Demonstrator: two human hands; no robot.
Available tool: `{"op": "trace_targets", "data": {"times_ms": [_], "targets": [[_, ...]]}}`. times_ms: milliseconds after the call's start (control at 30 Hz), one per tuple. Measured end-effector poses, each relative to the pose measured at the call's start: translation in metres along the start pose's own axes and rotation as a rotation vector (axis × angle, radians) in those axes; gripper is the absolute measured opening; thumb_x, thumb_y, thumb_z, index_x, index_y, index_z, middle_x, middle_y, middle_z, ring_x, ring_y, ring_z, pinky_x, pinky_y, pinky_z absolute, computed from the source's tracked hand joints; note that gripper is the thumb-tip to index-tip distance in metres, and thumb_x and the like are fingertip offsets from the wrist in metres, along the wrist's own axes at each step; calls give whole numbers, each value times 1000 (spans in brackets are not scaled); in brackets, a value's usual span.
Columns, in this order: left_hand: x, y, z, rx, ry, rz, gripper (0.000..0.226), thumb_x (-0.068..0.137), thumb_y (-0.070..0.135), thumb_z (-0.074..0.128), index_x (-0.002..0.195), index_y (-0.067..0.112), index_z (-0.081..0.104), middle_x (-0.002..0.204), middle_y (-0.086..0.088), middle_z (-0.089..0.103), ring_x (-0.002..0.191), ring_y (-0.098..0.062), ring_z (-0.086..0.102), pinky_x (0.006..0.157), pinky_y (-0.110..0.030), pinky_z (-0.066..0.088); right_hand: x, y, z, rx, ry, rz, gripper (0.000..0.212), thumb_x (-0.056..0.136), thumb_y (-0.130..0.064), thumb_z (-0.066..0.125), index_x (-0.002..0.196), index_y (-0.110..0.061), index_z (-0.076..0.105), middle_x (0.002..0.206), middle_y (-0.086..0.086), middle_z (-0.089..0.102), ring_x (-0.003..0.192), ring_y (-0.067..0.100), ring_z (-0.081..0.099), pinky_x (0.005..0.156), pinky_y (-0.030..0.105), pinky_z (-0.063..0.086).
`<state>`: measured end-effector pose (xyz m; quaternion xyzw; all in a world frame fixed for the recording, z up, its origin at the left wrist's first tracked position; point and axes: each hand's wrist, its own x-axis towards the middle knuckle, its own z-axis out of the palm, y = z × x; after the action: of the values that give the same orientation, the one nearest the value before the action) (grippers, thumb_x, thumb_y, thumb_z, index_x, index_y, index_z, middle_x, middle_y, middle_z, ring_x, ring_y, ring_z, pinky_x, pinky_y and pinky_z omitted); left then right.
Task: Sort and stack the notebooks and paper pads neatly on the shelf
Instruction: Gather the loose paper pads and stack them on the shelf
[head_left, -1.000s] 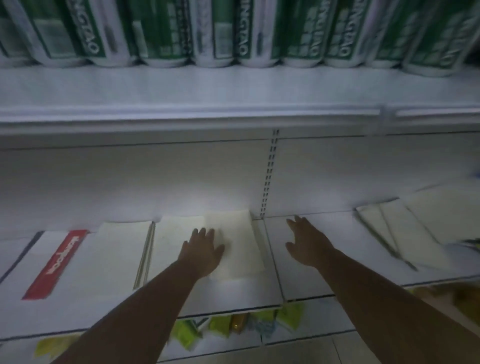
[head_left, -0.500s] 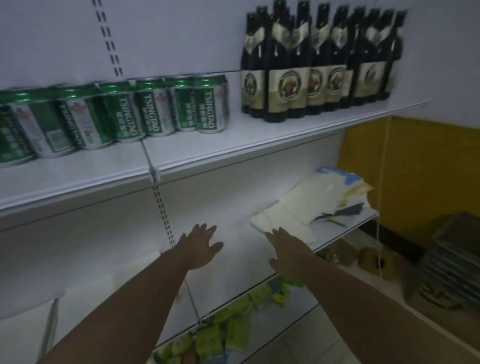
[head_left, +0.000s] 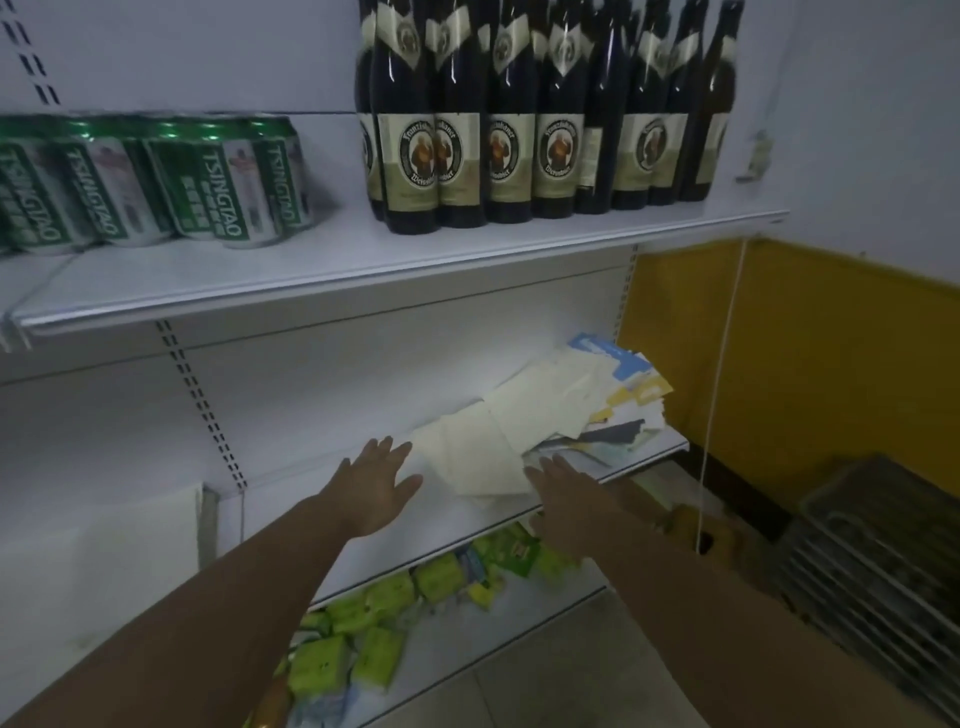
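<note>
Shelf (head_left: 311, 499) w/ a messy pile of pads & notebooks (head_left: 545, 415) at its right end, sheets fanned and overlapping. Prob. light, floppy, slippery on each other; best squared from both sides, then lifted by the edges. Left hand (head_left: 371, 488) just left of pile, right hand (head_left: 569, 499) at its front edge. Both have fingers straight, holding nothing.

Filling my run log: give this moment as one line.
loose pile of pale paper pads and notebooks: unsorted on white metal shelf | left hand: open, left of pile | right hand: open, at pile's front edge
</note>
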<state>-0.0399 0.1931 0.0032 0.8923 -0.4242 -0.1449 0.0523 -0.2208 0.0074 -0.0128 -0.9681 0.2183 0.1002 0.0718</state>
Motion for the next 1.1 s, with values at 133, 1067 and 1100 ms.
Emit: {"op": "trace_targets", "data": {"times_ms": [133,1067,1100], "targets": [[32,-3,13,3,-7,-40,62,100,48,25,153,20,7,161,-6,1,148,-23,-2,119,-44,6,34,6,-3,26,-16,-91,63,98,-34,42,151,-15,12,159,8,9,147,24,4,118,40,18],[166,18,117,-628,129,-553,49,97,31,49,143,20,37,147,2,41,132,-14,42,108,-23,28,233,37,126,62,-112,-213,84,86,-44,55,149,-15,7,157,22,-9,144,42,-8,116,50,8],[165,18,118,-694,179,-597,45,96,28,50,140,19,42,141,2,47,126,-14,47,104,-22,32,235,37,129,24,-78,-223,82,86,-45,54,148,-14,11,156,23,-3,143,44,-2,116,50,12]]}}
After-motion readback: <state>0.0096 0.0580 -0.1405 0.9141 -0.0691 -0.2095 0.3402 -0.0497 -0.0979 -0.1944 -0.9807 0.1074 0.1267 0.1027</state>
